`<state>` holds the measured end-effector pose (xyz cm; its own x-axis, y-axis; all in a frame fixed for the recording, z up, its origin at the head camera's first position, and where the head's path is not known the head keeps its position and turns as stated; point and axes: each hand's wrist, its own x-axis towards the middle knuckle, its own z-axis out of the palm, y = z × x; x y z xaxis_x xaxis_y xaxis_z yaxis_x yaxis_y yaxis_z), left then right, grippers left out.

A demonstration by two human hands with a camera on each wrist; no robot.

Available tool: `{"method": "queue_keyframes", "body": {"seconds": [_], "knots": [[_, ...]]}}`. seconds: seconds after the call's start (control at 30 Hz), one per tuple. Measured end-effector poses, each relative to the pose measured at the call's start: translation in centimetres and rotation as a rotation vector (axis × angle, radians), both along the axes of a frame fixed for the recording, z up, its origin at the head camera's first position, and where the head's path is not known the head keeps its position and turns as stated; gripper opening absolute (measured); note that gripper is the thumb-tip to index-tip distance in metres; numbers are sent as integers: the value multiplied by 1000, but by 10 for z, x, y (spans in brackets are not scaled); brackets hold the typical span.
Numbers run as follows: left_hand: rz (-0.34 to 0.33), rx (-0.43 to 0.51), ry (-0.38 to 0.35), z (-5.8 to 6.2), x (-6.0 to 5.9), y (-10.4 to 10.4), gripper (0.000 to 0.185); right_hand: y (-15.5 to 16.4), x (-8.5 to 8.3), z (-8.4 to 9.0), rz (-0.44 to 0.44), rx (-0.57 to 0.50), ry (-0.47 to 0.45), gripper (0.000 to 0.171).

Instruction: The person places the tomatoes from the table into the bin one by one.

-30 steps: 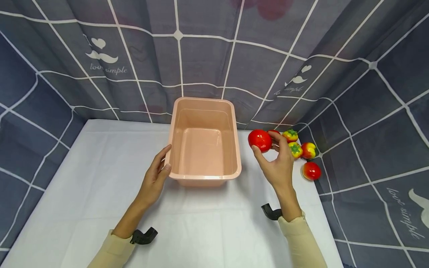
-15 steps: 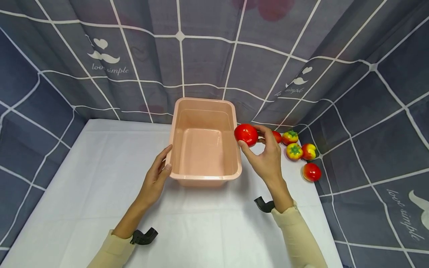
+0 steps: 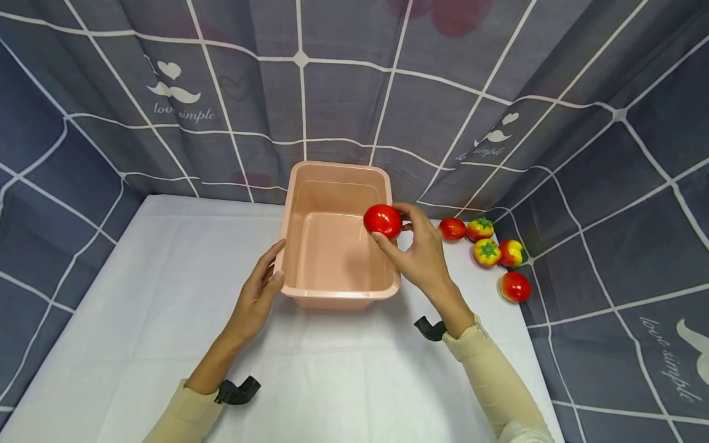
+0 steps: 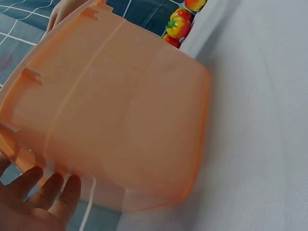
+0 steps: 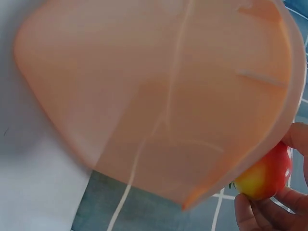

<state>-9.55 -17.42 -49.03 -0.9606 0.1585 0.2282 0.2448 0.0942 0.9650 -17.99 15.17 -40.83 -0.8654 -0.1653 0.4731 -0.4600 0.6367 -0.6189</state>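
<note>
A peach-coloured plastic basin (image 3: pixel 332 293) stands on the white-covered table. My left hand (image 3: pixel 257 295) grips its left rim; in the left wrist view the fingers (image 4: pixel 48 192) lie against the outer wall under the rim. My right hand (image 3: pixel 418 249) pinches a glossy bell pepper (image 3: pixel 382 221) between thumb and fingers, over the right side of the basin. From above the pepper looks all red; the right wrist view shows the bell pepper (image 5: pixel 267 175) yellow towards its green stem, close beside the basin's rim.
Several more red and yellow peppers lie at the table's back right, including a red one (image 3: pixel 452 229), one with a green top (image 3: pixel 487 252) and another red one (image 3: pixel 515 287). A grey checked curtain (image 3: pixel 343 104) encloses the table at the back and sides.
My right hand has carried the pepper leftward, from near the other peppers to over the basin, uncovering the red one behind it. My left hand stays on the rim.
</note>
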Motion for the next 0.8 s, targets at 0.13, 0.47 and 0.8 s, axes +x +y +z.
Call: {"method": "queue_keyframes", "body": {"seconds": [0.13, 0.47, 0.8], "knots": [[-2, 9, 2, -1, 0, 0, 60, -3, -6, 0, 34, 40, -18, 68], [-3, 4, 9, -2, -1, -1, 60, -18, -18, 0, 162, 186, -84, 65], [-9, 13, 6, -2, 0, -1, 59, -28, -27, 3, 228, 249, -46, 61]]}}
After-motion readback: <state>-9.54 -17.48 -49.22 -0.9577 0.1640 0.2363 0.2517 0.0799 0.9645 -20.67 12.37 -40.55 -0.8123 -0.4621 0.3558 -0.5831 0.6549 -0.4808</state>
